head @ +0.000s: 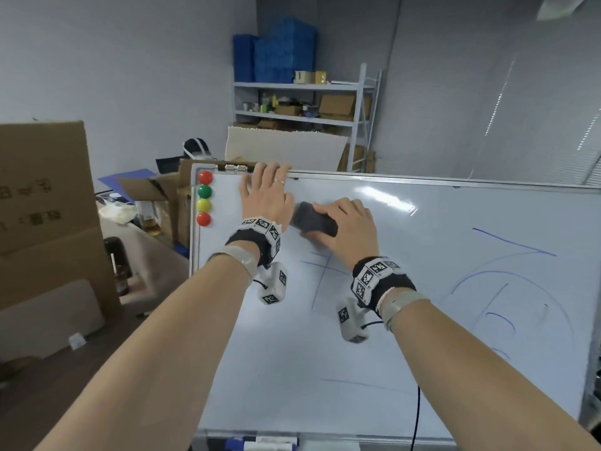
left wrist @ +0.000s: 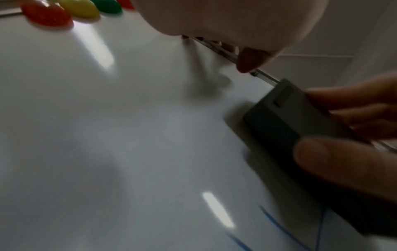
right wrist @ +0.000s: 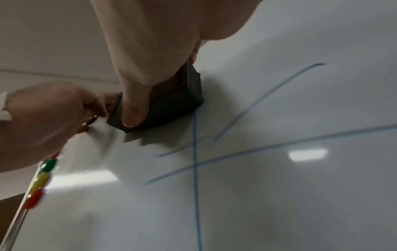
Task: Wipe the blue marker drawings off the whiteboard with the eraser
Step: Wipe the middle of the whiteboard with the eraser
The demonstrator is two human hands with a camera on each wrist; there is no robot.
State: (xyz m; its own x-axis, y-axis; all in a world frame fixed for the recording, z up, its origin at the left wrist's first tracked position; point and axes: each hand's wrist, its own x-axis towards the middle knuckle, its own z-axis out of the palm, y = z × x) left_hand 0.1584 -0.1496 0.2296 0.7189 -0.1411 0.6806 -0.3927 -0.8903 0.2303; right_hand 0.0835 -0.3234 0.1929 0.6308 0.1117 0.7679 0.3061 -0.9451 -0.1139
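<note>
Two hands are at work on the whiteboard [head: 422, 369]: the eraser [head: 313, 219] is gripped in the right hand [head: 346, 227] and pressed flat to the upper left of the surface, while the top rim is held by the left hand [head: 266, 190], fingers hooked over it. Wiping appears to be under way, with most blue marker drawings [head: 507, 288] left. A downward pass over the crossed lines [right wrist: 195, 163] just below is judged next.
</note>
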